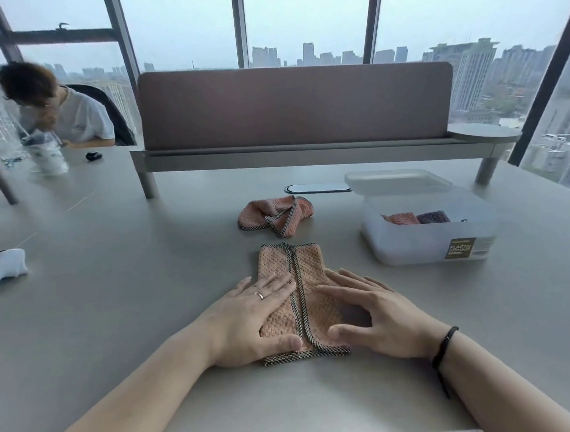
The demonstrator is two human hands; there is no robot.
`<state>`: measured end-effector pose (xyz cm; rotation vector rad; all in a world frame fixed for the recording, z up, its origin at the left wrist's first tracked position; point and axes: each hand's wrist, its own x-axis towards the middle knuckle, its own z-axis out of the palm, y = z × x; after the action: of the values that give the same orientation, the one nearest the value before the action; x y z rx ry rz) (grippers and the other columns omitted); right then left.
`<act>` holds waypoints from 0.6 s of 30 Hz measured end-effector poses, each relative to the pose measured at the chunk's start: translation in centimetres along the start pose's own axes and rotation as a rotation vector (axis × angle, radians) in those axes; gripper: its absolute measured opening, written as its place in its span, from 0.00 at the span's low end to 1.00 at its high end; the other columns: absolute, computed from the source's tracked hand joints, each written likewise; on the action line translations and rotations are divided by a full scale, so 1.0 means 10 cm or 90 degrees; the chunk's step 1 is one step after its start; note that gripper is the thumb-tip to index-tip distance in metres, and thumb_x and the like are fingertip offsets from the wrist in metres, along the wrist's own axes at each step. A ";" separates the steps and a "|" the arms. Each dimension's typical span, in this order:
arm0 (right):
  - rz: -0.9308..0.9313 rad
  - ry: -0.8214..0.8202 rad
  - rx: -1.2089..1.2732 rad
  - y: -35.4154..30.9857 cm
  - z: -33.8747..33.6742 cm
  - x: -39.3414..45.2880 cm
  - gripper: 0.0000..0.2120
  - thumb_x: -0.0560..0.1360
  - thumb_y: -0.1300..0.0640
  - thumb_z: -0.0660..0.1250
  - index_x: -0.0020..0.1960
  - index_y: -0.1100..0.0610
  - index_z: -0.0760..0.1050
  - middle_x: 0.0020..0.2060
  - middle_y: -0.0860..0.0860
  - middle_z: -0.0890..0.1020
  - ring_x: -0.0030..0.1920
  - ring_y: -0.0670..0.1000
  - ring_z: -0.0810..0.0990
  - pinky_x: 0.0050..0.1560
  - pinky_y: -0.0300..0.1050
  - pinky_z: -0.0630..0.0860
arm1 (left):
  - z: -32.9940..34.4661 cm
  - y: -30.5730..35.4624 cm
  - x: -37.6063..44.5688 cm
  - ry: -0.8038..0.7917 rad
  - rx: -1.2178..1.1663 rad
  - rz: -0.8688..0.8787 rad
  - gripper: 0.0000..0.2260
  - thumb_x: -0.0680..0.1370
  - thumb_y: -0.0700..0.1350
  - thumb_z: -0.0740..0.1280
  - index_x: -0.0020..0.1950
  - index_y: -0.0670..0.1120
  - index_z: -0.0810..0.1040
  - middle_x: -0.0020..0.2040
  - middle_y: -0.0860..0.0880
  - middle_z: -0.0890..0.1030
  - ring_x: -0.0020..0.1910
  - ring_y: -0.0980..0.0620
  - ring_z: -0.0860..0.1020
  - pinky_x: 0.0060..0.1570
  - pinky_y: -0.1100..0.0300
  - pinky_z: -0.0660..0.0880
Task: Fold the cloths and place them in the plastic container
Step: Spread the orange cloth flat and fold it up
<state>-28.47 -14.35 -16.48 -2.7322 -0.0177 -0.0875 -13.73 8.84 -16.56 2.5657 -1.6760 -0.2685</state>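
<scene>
My left hand (250, 314) and my right hand (378, 314) lie flat and open on the pink cloth (296, 296). No grip is closed on it; I only press it down. The cloth sits on the tabletop (112, 278) right in front of me, with its two sides folded in to meet in the middle. It looks soft, light and floppy, so I think it will bend easily. I would pinch the near edge to fold it over. Another pink cloth (275, 214) lies crumpled behind it. The plastic container (426, 233) is open, to the right. Inside it I see a pink folded cloth (400, 218) and a dark one (433, 217).
</scene>
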 end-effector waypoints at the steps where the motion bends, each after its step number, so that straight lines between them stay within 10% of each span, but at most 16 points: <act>1: 0.010 0.020 0.024 0.02 0.01 -0.02 0.28 0.72 0.31 0.61 0.71 0.29 0.62 0.76 0.31 0.55 0.77 0.36 0.49 0.78 0.46 0.52 | 0.00 -0.01 0.00 0.009 -0.019 0.005 0.46 0.67 0.80 0.44 0.80 0.59 0.41 0.79 0.62 0.39 0.75 0.66 0.34 0.77 0.58 0.36; 5: 0.019 0.046 0.040 0.05 0.05 -0.09 0.26 0.72 0.51 0.60 0.66 0.29 0.69 0.74 0.31 0.60 0.77 0.37 0.53 0.78 0.46 0.55 | 0.00 -0.05 0.01 0.076 -0.156 0.029 0.43 0.69 0.79 0.48 0.80 0.59 0.54 0.80 0.62 0.51 0.77 0.67 0.45 0.78 0.59 0.42; 18: -0.171 0.175 -0.041 -0.17 0.18 -0.05 0.16 0.70 0.47 0.72 0.58 0.41 0.79 0.58 0.39 0.79 0.59 0.44 0.78 0.60 0.50 0.74 | 0.06 -0.08 0.06 0.102 -0.186 0.061 0.41 0.71 0.78 0.44 0.80 0.59 0.55 0.80 0.61 0.53 0.78 0.66 0.48 0.78 0.58 0.44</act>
<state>-28.89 -12.03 -17.50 -2.7408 -0.3081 -0.5467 -12.88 8.61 -17.33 2.2269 -1.5668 -0.2708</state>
